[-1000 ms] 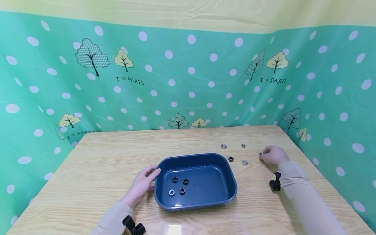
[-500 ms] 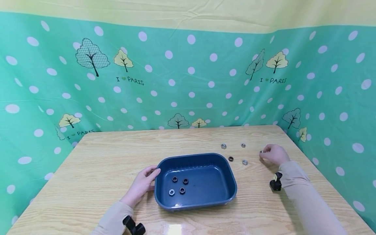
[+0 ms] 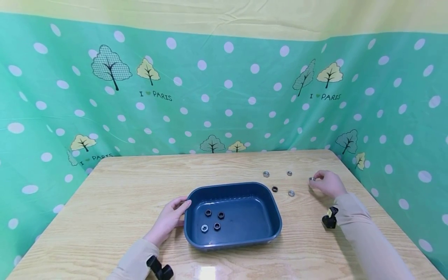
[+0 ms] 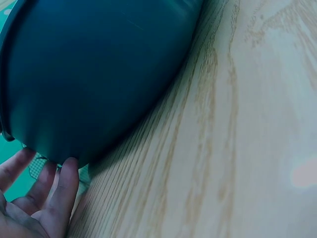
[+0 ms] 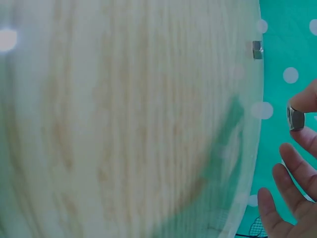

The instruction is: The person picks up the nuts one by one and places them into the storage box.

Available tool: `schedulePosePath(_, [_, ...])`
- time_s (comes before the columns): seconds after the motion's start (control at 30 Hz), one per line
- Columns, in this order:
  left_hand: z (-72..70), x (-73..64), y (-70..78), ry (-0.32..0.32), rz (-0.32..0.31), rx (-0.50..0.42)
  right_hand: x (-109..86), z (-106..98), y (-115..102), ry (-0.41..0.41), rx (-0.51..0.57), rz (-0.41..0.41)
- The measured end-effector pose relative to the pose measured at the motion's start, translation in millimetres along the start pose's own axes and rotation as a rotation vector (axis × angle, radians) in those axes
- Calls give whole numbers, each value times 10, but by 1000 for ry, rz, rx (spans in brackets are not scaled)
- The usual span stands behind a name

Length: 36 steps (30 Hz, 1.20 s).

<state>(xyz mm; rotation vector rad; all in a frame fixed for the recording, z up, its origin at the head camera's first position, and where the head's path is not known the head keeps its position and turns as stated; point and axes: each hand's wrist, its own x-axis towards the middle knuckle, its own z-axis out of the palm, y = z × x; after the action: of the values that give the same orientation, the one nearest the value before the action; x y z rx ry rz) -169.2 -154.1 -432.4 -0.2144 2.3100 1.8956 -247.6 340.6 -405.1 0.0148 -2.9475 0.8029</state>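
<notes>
My right hand (image 3: 329,183) pinches a silver hex nut (image 5: 296,119) between thumb and index finger, just above the right part of the table. Its other fingers (image 5: 292,191) are spread, as the right wrist view shows. With the thumb on the rim and fingers against the outer wall, my left hand (image 3: 168,219) holds the left end of a dark blue plastic tub (image 3: 245,221). Inside the tub, toward its left, lie three dark nuts (image 3: 221,215) and one silver nut (image 3: 204,228).
Between the tub and my right hand, several nuts lie on the wooden table (image 3: 140,186): a dark nut (image 3: 274,189) by the tub's corner and silver nuts (image 3: 291,193) around it. A green dotted cloth (image 3: 227,97) hangs behind the table and along its sides.
My right hand has risen slightly off the table with the silver nut between its fingertips. The left hand and the tub have stayed where they were.
</notes>
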Motion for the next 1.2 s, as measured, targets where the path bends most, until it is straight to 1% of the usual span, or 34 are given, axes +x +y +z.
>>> schedulePosePath(0.1, [-4,-3,15,-2,-4,9,5,-8,-11,10,23,-22])
schedulePosePath(0.27, [-4,1,56,-11,14,15,6,-33,-85,46,48,-70])
schedulePosePath(0.4, [2,14,57,-10,21,-21,-3,-43,-162,70,56,-100])
schedulePosePath(0.5, [11,13,59,-9,26,-42,-5,-37,-202,75,67,-114])
schedulePosePath(0.7, [9,-3,51,-10,29,-37,-5,-13,-265,81,78,-137])
schedulePosePath(0.93, [2,-24,53,-10,14,-1,-3,0,-374,102,92,-183])
schedulePosePath(1.03, [0,-34,54,-10,4,1,-6,2,-440,104,104,-200])
schedulePosePath(1.2, [-11,-27,22,-27,24,-14,-29,6,-571,103,146,-228])
